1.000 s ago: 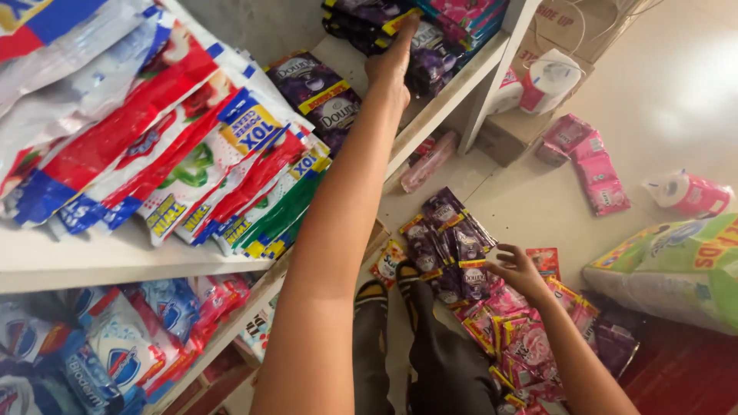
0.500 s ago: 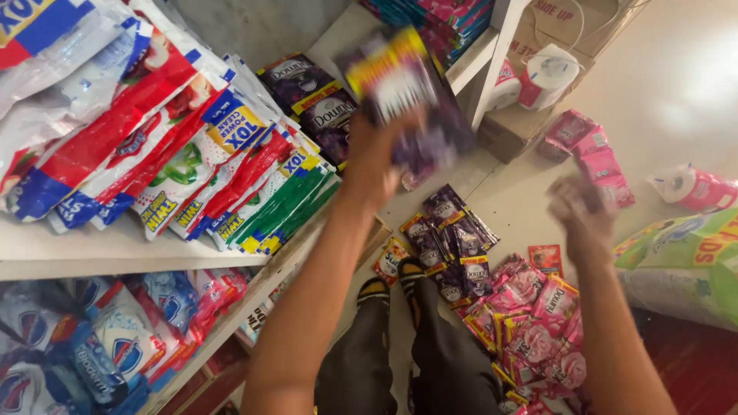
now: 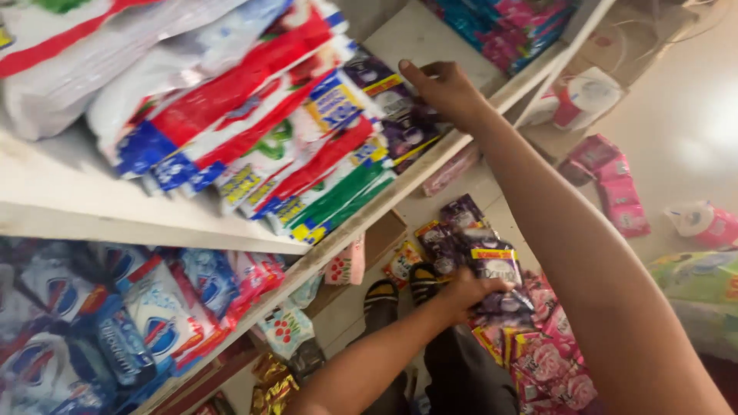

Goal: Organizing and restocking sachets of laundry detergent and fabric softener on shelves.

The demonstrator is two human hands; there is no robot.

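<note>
The right hand, upper centre of the frame, presses its fingers on purple packets lying on the shelf. The left hand, lower centre, grips a purple packet above the floor pile.

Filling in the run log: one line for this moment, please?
left hand: grips purple sachet pack over floor pile | right hand: flat on shelved purple packs | shelf: detergent bags alongside

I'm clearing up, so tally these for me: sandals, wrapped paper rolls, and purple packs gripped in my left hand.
Purple pack in left hand: 1
Wrapped paper rolls: 2
Sandals: 2
Total: 5
</note>
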